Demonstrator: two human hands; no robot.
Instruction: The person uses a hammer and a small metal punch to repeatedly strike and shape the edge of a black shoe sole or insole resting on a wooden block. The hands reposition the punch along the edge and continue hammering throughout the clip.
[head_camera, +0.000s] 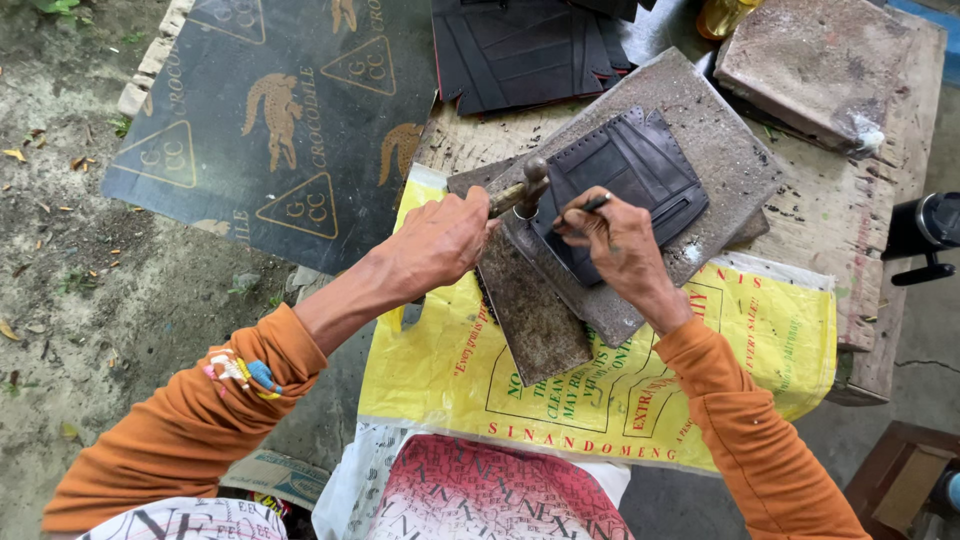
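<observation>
Outdoors, on bare ground, I see a rough wooden counter (840, 215) with a yellow printed sack (600, 390) spread over it. On the sack lies a grey stone slab (700, 150), and on the slab rests a dark leather piece (640, 175) with stitch holes along its edge. My left hand (440, 240) is closed around the handle of a small hammer (525, 192), whose head stands just above the leather's left corner. My right hand (620, 240) pinches a thin dark punch tool (590, 206), with its tip touching the leather. To do this step well, I think the punch must stand upright on the hole line, the fingers stay clear of the hammer head, and the blow be short so that the leather does not shift on the slab. More dark pieces (520, 50) lie at the far end.
</observation>
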